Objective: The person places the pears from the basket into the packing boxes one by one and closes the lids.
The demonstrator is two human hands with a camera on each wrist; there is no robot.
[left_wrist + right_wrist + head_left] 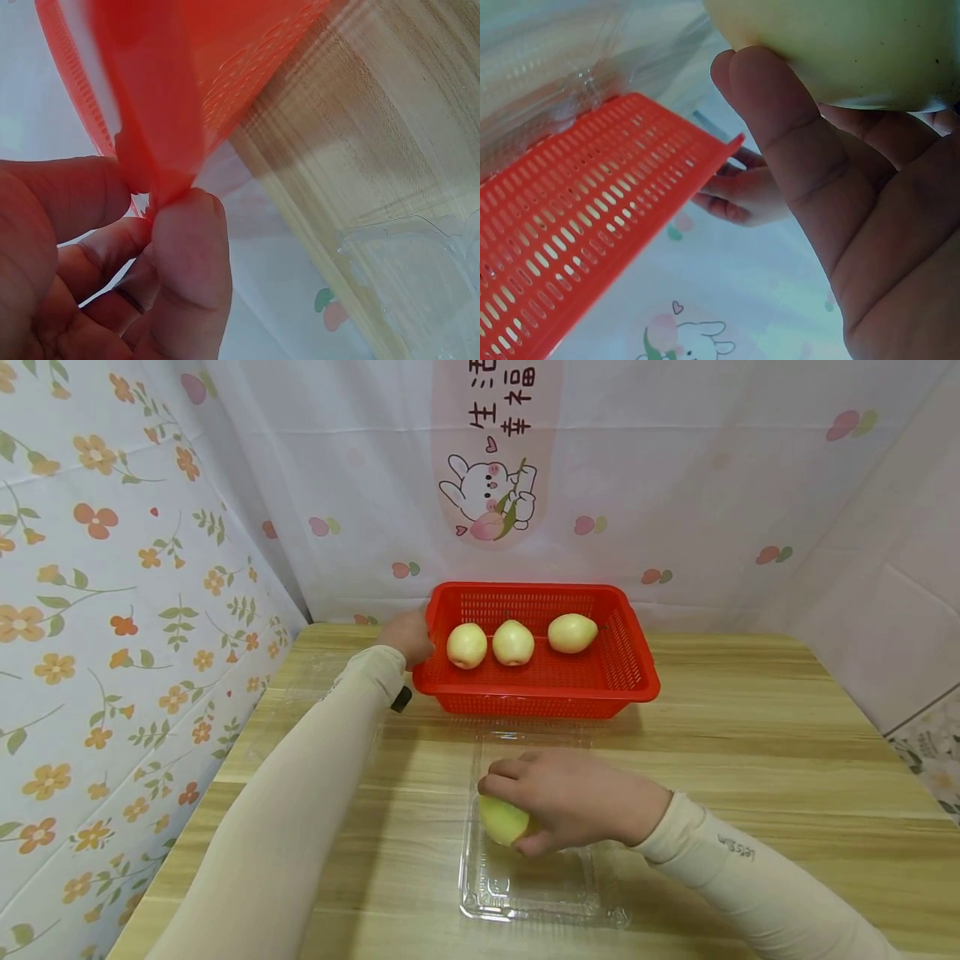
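Note:
My left hand point(407, 637) pinches the rim at the left end of a red plastic basket point(536, 703); in the left wrist view the thumb and fingers meet around that rim. Three pale yellow pears point(513, 643) lie inside the basket. Nearer to me, my right hand point(558, 797) grips another pear point(501, 820), fingers over its far side and thumb at its near side. The pear is over a clear plastic container point(487, 893), overlapping its middle in the head view. In the right wrist view, the pear point(855, 52) fills the top, with fingers wrapped beneath it.
Another clear plastic piece point(300, 681) lies at the table's left side, partly behind the left arm. The wooden table point(735, 718) meets a patterned white cloth point(360, 485) at the back and a flowered one point(112, 635) on the left.

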